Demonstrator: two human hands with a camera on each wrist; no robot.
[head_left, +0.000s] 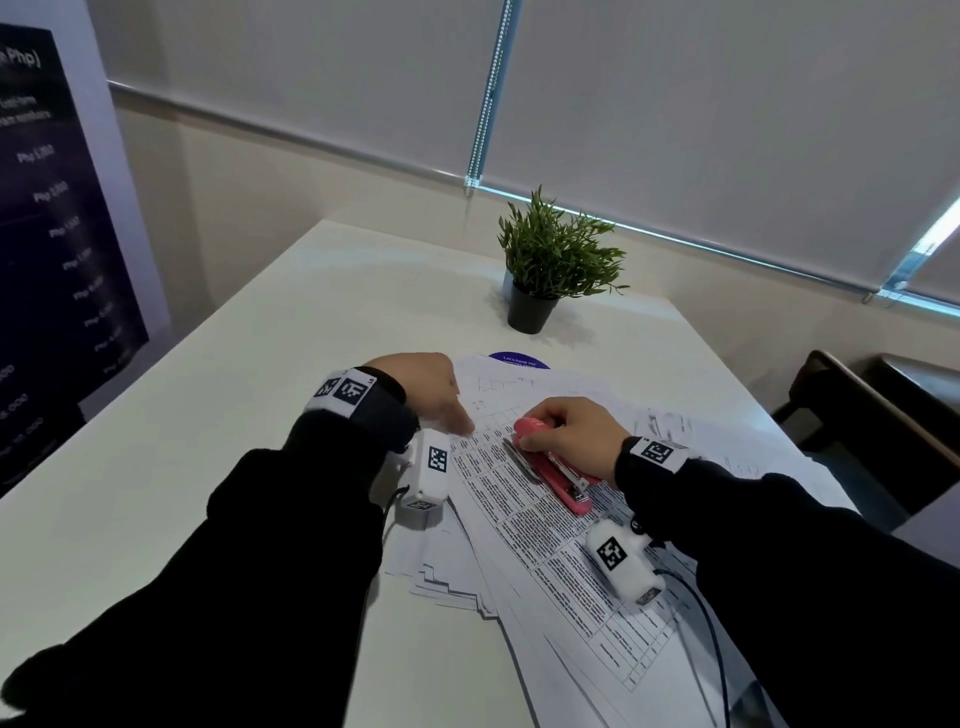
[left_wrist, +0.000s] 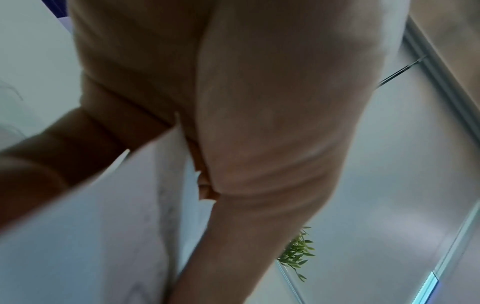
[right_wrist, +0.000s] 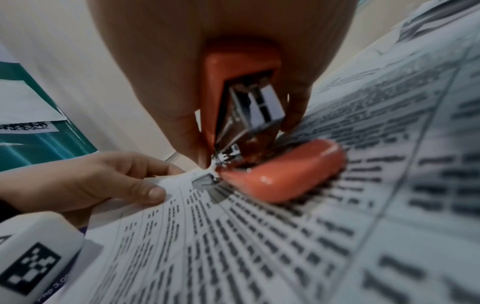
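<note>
A red-pink stapler lies across a fanned pile of printed sheets on the white table. My right hand grips the stapler's front end from above. In the right wrist view the stapler gapes with its metal mouth at the corner of the top sheet. My left hand pinches that corner just left of the stapler, thumb on top. The left wrist view is blurred, showing the palm over white paper.
A small potted plant stands at the table's far side, behind the papers. A purple round sticker peeks out under the sheets. A dark banner stands at the left. A dark chair sits beyond the right edge.
</note>
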